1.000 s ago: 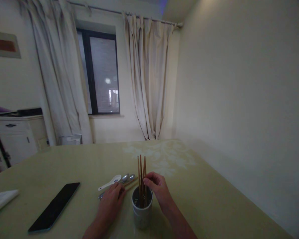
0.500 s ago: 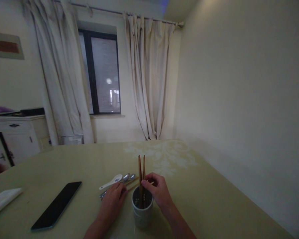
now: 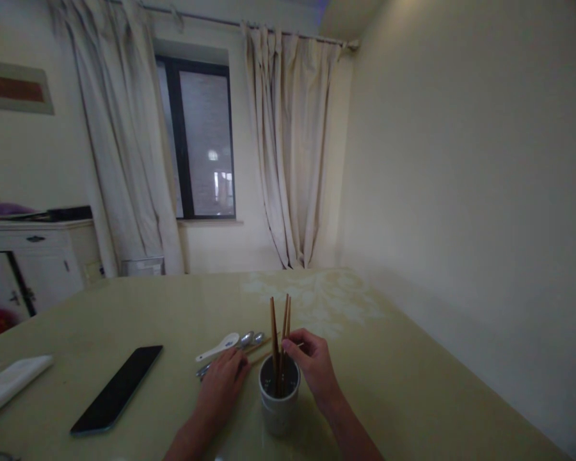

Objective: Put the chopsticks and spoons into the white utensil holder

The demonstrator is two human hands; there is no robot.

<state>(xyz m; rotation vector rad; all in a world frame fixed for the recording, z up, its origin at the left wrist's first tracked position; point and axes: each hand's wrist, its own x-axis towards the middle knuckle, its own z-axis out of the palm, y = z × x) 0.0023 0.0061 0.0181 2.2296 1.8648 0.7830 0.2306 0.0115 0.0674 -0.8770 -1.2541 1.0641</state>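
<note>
A pale cylindrical cup (image 3: 279, 410) stands upright on the table, with several wooden chopsticks (image 3: 274, 326) rising from it. My right hand (image 3: 314, 365) is at the far right side of its rim, thumb and fingers pinched on chopsticks. Left of the cup, my left hand (image 3: 223, 381) lies low over the table with its fingers extended, resting against the ends of loose chopsticks (image 3: 260, 358) and the handles of metal spoons (image 3: 246, 339). A white ceramic spoon (image 3: 221, 347) lies just beyond that hand.
A black phone (image 3: 120, 387) lies on the table (image 3: 413, 384) to the left. Past it, near the left edge, is a white flat object (image 3: 16, 384). A wall (image 3: 461, 192) borders the table on the right; a white cabinet (image 3: 43, 262) stands at the far left.
The chopsticks in the cup have spread apart, with those at my right hand now leaning further right. My left hand keeps its place beside the spoons. The view has shifted slightly.
</note>
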